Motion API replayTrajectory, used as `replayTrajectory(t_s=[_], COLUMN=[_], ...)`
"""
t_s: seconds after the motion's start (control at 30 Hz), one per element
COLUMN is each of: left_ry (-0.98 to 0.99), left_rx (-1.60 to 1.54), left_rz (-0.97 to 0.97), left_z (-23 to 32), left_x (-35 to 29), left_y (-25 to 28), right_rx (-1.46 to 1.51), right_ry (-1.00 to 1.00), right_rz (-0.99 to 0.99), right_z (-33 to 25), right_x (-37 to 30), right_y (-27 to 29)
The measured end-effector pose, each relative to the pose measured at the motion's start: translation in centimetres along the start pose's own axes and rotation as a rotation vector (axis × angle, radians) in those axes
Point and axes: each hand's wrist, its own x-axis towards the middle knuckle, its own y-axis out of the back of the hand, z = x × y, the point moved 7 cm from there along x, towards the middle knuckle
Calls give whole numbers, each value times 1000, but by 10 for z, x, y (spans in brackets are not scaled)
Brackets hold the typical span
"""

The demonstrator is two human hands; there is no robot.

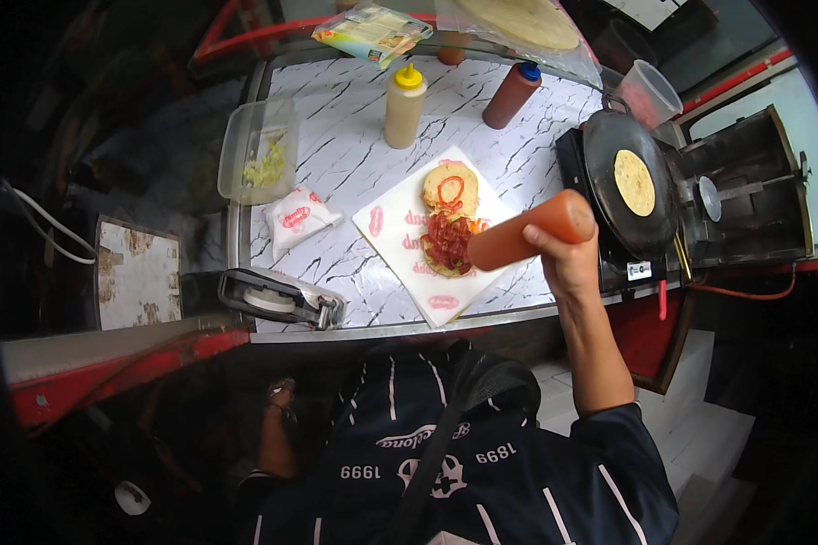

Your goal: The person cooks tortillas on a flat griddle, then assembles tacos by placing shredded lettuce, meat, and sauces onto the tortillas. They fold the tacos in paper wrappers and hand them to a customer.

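My right hand [573,259] is wrapped round an orange squeeze bottle [532,232], tilted over the food with its end toward the bun. No nozzle can be made out. Beneath it an opened bun lies on white printed paper [391,222]. The far half of the bun [450,186] carries a loop of red sauce; dark red meat pieces [447,243] cover the near half, with some orange bits at their right. Low on the left, away from the counter, my left hand [283,392] hangs in shadow. Its fingers are too dark to read.
Two squeeze bottles, yellow-capped [405,109] and blue-capped [513,95], stand beyond the paper. Left are a lettuce tub [229,154], a wrapped packet [295,220] and a tape dispenser [282,298]. A flatbread [634,183] lies on a black griddle [609,222] at right.
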Motion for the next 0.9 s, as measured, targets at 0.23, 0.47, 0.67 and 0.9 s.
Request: replayTrajectory(t_s=[0.23,0.47,0.67,0.9], left_ry=[320,-437,327,330], left_rx=[-535,572,-632,-488], left_rz=[8,324,27,-1], left_z=[-3,54,9,4], left_x=[5,3,1,-17], left_y=[-1,40,8,1], right_rx=[-27,-53,-44,-102], right_ry=[16,252,73,339], right_rz=[10,-114,-148,-71], right_z=[-16,-131,-21,-41], right_x=[10,38,40,54], right_y=[-3,-25,-32,-22])
